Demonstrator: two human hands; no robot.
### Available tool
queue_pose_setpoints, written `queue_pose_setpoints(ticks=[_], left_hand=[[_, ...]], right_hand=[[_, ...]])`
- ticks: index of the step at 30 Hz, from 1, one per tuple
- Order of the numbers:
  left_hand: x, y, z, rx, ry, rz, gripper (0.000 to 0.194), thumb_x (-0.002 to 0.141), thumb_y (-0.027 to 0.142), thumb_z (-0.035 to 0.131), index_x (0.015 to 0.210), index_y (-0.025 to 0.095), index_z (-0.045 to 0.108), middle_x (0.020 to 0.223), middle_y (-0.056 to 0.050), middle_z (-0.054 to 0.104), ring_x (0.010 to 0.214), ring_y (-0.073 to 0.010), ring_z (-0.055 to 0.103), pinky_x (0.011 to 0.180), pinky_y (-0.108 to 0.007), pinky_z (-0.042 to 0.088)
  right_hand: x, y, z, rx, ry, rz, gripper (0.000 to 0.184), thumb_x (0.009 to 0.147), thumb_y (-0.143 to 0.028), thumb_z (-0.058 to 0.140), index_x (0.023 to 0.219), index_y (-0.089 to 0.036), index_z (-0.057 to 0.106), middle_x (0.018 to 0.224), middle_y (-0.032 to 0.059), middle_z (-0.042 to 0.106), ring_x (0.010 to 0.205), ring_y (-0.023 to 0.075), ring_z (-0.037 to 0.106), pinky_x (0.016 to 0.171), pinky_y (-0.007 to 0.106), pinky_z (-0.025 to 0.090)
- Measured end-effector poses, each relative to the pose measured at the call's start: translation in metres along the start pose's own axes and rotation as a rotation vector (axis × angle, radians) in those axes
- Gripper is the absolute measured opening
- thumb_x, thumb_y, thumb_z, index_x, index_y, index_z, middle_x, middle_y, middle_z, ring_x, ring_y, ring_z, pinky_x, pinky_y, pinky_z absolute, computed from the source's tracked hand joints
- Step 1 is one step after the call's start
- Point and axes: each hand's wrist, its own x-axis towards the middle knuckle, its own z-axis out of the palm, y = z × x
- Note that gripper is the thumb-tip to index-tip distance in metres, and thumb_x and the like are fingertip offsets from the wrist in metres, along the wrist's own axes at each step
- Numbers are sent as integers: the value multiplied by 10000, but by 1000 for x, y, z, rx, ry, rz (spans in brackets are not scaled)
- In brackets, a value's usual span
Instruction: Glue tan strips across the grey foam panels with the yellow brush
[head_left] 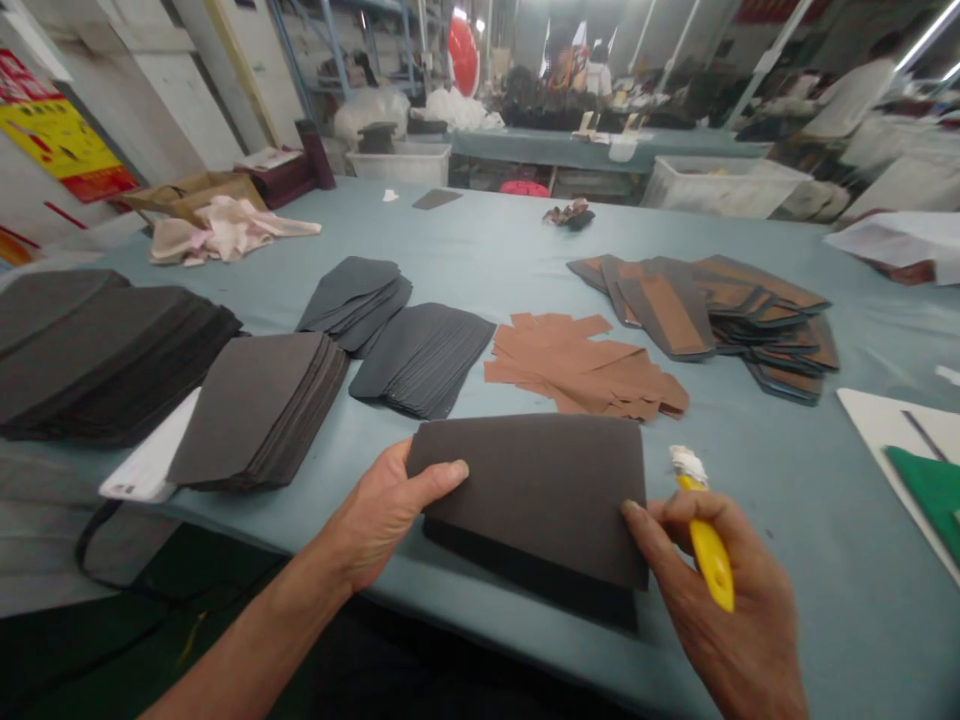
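On my feed I've got the left hand (pixel 386 505) pinching the dark panel (pixel 532 490) over the tabletop (pixel 847 620), right hand (pixel 739 590) pinching its other end with the yellow brush (pixel 709 550) tucked in, probably so the bristles (pixel 686 462) clear it.

A pale wall (pixel 159 112) stands left beside a red-and-yellow poster (pixel 64 145), blue shelving (pixel 335 47) behind, a tube light (pixel 928 37) glowing upper right, green floor (pixel 217 622) below.

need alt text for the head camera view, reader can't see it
A person's left hand and right hand hold a dark panel over a blue table, the right also gripping a yellow brush. Brown strips lie beyond, dark stacks to their left, brown-and-grey pieces to their right.
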Motion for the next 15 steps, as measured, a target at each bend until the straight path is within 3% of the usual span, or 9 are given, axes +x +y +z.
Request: queue_pose_setpoints(ticks=[5,8,10,12,15], left_hand=[[9,-4,-5,30,-2,-11,468,749,469,892,1095,180,765,953,-32,796,986,-214,723,878,-271,555],[7,-3,-9,148,0,86,341,800,430,851,1029,198,750,910,-15,763,897,-184,700,805,-254,551],[0,3,-9,306,4,244,179,849,357,803,935,219,728,927,-10,745,879,-167,689,781,-240,544],[-12,11,-6,481,6,441,73,874,242,752,840,237,687,1014,-15,747,996,-178,706,855,-242,550],[-33,16,-1,689,-3,768,141,885,152,702,856,271,631,1014,-8,749,1108,-200,712,1001,-301,558]], right_hand=[[3,0,-3,-49,33,1,406,794,-586,811,840,-251,587,785,-7,709,628,153,663,586,265,535],[4,2,-7,-36,43,-28,397,786,-562,828,878,-258,589,871,21,750,714,191,722,668,305,583],[2,2,-11,-6,43,-52,368,792,-510,840,901,-265,587,900,20,756,751,194,733,724,316,596],[-3,1,-13,48,51,-58,342,806,-450,849,912,-270,579,916,23,761,784,199,740,748,323,597],[-9,2,-15,171,31,-18,312,852,-426,833,920,-268,573,980,66,789,880,246,762,757,369,602]])
